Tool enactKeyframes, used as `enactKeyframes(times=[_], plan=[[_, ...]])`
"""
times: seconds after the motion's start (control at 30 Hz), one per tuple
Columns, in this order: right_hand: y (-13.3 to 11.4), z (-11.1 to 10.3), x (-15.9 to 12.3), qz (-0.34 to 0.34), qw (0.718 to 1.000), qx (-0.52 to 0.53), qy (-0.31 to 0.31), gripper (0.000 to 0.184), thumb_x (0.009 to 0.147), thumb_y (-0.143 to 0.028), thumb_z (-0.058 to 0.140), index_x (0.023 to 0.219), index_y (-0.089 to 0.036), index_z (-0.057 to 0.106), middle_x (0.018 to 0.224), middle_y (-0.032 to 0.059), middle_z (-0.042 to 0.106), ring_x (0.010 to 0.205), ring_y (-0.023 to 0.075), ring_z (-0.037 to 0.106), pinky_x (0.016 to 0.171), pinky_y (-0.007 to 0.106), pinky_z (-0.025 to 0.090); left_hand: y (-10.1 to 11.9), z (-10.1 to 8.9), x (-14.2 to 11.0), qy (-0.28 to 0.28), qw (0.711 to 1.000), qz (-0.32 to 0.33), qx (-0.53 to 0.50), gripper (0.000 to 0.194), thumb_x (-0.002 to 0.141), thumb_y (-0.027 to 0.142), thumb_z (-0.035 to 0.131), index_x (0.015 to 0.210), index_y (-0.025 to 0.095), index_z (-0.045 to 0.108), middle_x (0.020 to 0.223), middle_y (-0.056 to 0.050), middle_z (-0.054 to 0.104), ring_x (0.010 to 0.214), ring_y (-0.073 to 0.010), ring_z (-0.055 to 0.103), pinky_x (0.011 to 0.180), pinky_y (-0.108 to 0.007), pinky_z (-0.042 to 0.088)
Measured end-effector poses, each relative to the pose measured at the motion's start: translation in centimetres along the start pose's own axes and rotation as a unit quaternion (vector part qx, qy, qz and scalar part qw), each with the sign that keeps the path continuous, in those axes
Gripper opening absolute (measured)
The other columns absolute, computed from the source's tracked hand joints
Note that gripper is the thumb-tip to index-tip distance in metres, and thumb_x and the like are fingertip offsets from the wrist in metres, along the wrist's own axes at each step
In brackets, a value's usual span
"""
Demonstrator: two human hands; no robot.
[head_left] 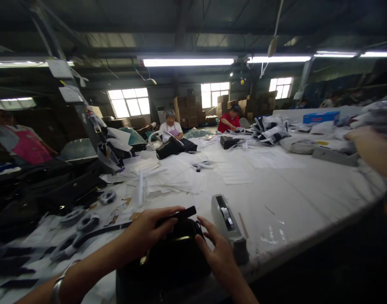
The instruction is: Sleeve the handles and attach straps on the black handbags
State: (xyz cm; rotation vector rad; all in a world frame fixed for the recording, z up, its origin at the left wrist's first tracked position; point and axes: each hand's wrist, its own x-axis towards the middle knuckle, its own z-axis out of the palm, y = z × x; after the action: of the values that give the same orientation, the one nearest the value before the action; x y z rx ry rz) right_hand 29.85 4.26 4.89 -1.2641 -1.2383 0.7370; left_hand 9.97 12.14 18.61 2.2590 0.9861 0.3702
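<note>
A black bag (177, 259) with a gold-toned zipper lies in front of me at the table's near edge. My left hand (160, 226) pinches a black strap (189, 212) between thumb and fingers, its flat end sticking out to the right above the bag. The strap runs back to the left under my wrist. At the bag's upper right corner, my right hand (216, 242) grips a small dark loop (198, 224) with thumb and forefinger. Just beyond that hand stands a grey tape dispenser (227, 223).
Wrapped strap coils (88, 222) and dark bags (63, 190) lie to the left. White paper sheets (174, 173) spread across the white table (295, 198). Two people sit at the far side, another stands at left. Someone's arm (375, 147) reaches in at right.
</note>
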Motion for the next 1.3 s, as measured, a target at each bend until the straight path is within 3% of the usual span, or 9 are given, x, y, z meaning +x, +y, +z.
enactKeyframes(times=[0.17,0.33,0.53,0.73,1.0,1.13,1.3], plan=[[0.0,0.2,0.0,-0.015,0.998,0.048,-0.034,0.037,0.088,-0.027,0.059,0.126,-0.026,0.061,0.126,0.0057,0.065,0.119,0.0249,0.058,0.105,0.042,0.045,0.6,1.0,1.0,-0.009,0.994,0.054,0.090,0.033,0.090,0.038,0.055,0.120,0.029,0.068,0.101,-0.003,0.072,0.091,-0.0196,0.066,0.082,-0.026,0.048],[-0.1,0.4,0.3,-0.019,0.995,0.094,-0.007,0.030,0.083,-0.021,0.066,0.113,-0.025,0.067,0.113,0.0042,0.069,0.108,0.0234,0.063,0.097,0.037,0.049,2.2,0.6,1.3,-0.025,0.981,0.009,0.192,0.030,0.087,0.045,0.059,0.114,0.037,0.071,0.097,0.001,0.074,0.084,-0.0193,0.068,0.074,-0.025,0.047],[-1.1,2.2,-0.6,-0.024,0.994,0.065,0.085,0.028,0.072,-0.010,0.074,0.095,-0.024,0.069,0.099,0.0018,0.069,0.098,0.0212,0.064,0.091,0.032,0.049,3.9,0.4,1.7,-0.065,0.957,0.016,0.283,0.026,0.084,0.040,0.061,0.105,0.034,0.074,0.094,0.000,0.076,0.084,-0.0208,0.069,0.072,-0.026,0.046],[-1.5,3.4,-1.3,-0.056,0.991,0.011,0.119,0.025,0.072,-0.011,0.073,0.093,-0.024,0.067,0.094,0.0020,0.066,0.094,0.0215,0.063,0.084,0.031,0.050,5.8,0.4,2.3,-0.092,0.925,-0.034,0.366,0.022,0.079,0.039,0.061,0.092,0.030,0.076,0.084,-0.002,0.077,0.078,-0.0228,0.069,0.063,-0.027,0.042],[-0.9,3.9,-1.7,-0.084,0.989,-0.025,0.121,0.022,0.076,-0.017,0.073,0.095,-0.024,0.064,0.094,0.0011,0.064,0.092,0.0206,0.061,0.081,0.031,0.049,6.2,0.3,4.1,-0.177,0.897,-0.025,0.404,0.028,0.077,0.041,0.053,0.076,0.023,0.075,0.066,-0.003,0.071,0.056,-0.0167,0.058,0.048,-0.025,0.031],[-0.9,3.7,-1.5,-0.085,0.989,-0.020,0.119,0.022,0.075,-0.014,0.074,0.093,-0.023,0.063,0.092,0.0009,0.063,0.090,0.0199,0.061,0.080,0.030,0.049,5.9,0.9,5.0,-0.219,0.896,-0.047,0.383,0.027,0.075,0.035,0.052,0.070,0.021,0.075,0.056,-0.001,0.065,0.048,-0.0136,0.049,0.045,-0.024,0.029],[-1.2,3.4,-1.4,-0.077,0.991,-0.012,0.108,0.023,0.073,-0.013,0.075,0.090,-0.024,0.063,0.091,0.0006,0.062,0.089,0.0198,0.061,0.079,0.030,0.049,5.6,1.7,5.5,-0.204,0.898,-0.056,0.385,0.032,0.076,0.040,0.051,0.070,0.021,0.075,0.054,-0.002,0.063,0.046,-0.0134,0.046,0.044,-0.024,0.029]])
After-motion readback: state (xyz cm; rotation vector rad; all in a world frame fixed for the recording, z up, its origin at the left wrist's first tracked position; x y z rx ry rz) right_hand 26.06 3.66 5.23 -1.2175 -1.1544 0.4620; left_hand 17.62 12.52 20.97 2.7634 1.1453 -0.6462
